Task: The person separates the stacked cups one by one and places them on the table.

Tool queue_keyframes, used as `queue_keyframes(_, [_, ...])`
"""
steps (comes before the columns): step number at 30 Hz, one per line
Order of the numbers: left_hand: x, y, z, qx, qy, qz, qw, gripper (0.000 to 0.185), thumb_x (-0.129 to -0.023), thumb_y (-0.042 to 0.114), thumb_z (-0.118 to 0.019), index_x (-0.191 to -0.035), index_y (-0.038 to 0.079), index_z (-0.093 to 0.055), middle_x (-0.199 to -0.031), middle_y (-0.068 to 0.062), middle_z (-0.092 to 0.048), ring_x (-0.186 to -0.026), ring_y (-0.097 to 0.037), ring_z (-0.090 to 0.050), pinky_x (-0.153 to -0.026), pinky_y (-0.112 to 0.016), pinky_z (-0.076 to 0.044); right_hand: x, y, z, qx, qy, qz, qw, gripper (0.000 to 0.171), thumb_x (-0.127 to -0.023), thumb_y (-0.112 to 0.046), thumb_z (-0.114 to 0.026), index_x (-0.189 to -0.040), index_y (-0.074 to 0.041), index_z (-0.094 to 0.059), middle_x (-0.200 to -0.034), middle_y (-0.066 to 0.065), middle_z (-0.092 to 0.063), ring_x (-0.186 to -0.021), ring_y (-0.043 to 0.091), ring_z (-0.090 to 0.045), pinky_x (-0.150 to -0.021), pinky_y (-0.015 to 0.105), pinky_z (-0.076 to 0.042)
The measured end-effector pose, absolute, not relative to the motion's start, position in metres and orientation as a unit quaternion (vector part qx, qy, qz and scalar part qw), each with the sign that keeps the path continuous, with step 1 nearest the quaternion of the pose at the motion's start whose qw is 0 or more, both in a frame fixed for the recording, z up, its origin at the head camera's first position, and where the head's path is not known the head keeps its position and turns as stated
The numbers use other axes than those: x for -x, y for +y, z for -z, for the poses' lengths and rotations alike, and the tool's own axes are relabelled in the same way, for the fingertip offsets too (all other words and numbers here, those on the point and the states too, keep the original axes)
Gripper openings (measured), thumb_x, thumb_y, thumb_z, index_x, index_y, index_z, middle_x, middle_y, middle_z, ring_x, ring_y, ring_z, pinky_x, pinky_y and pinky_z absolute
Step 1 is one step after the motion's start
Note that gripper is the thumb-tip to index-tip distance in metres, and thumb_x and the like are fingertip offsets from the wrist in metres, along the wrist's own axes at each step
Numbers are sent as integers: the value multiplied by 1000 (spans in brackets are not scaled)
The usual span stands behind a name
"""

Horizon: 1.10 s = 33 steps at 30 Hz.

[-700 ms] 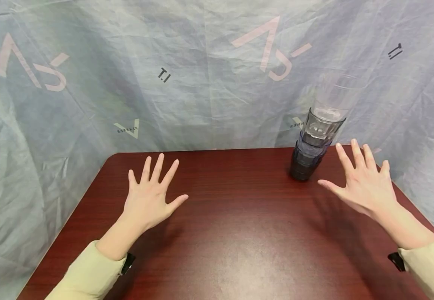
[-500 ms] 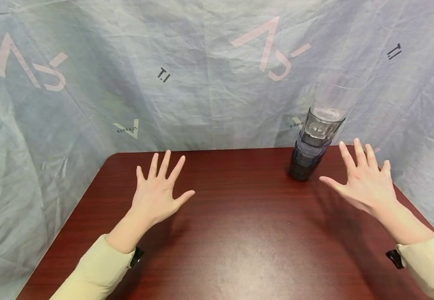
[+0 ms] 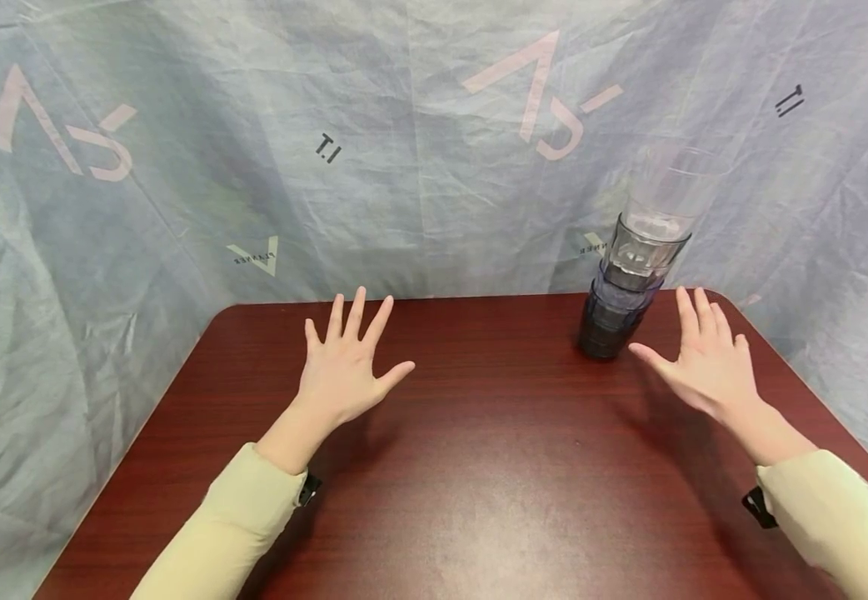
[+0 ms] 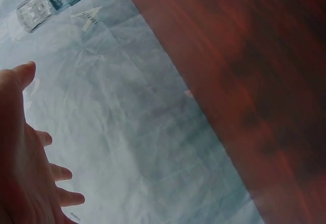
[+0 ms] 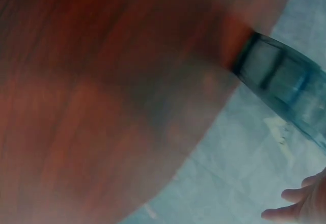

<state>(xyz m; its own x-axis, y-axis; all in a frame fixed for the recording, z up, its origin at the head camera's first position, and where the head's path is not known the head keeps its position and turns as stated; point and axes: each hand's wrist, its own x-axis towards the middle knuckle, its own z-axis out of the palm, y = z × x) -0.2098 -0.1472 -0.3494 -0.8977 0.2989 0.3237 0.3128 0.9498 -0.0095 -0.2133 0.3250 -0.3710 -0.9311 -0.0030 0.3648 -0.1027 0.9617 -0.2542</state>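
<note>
While both hands hover palm-down over the table, neither holds anything.

Item 1: left hand (image 3: 349, 367), centre-left of head view. Fingers straight and spread, thumb out to the right; grips nothing. Whether palm touches the wood: can't tell. Left wrist view shows the same spread fingers (image 4: 63, 173) at lower left, w/ only the backdrop behind them.

Item 2: right hand (image 3: 704, 362), right of centre. Fingers straight and fanned, relaxed; grips nothing. Thumb tip sits just beside the base of the stack, apparently not touching. Right wrist view catches only fingertips (image 5: 290, 203) at lower right.

Item 3: stack of tumblers (image 3: 632, 279), upper right of head view, upright near the table's far edge. Nested; dark blue-grey at bottom, clear toward top, approx. four, exact count unclear. Seen blurred at upper right of right wrist view (image 5: 285, 81).

Item 4: table (image 3: 479, 467), dark red wood-grain, rounded far corners.

Item 5: backdrop (image 3: 254, 150), crinkled grey-blue sheet w/ pale logos, fills upper frame.

Item 6: sleeves, pale beige, lower corners; dark wrist straps at cuffs.

Progress, by judgement: stack untouched, nothing lifted or separated; right hand nearest. All handling of the tumblers remains.
</note>
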Motion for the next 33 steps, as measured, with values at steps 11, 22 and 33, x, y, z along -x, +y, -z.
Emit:
queue_keyframes(11, [227,-128,362,157,-972,75,158,96,-82,84,-33,-156,35,2,-162,-5,3,-146,-34,1,-105,-71,-9,237,320,399,-16,-930,-357,92,113,-89,-47,-68,-153,-7,16,-154,34,-2,-139,52,-12,-101,69,-20])
queue_keyframes(22, [235,-120,363,155,-971,107,147,96,-82,83,-37,-154,38,7,-162,-3,4,-147,-31,3,-106,-69,-9,261,318,421,-104,-838,-528,96,104,-85,1,-73,-152,-4,7,-149,35,-16,-134,50,-24,-106,62,-23])
queue_keyframes(33, [256,-104,355,155,-961,191,130,92,-82,85,-31,-151,43,14,-162,-1,3,-147,-27,2,-107,-67,-10,268,312,435,-72,-852,-507,108,92,-88,-7,-73,-148,2,-4,-141,33,-31,-124,47,-40,-99,49,-35])
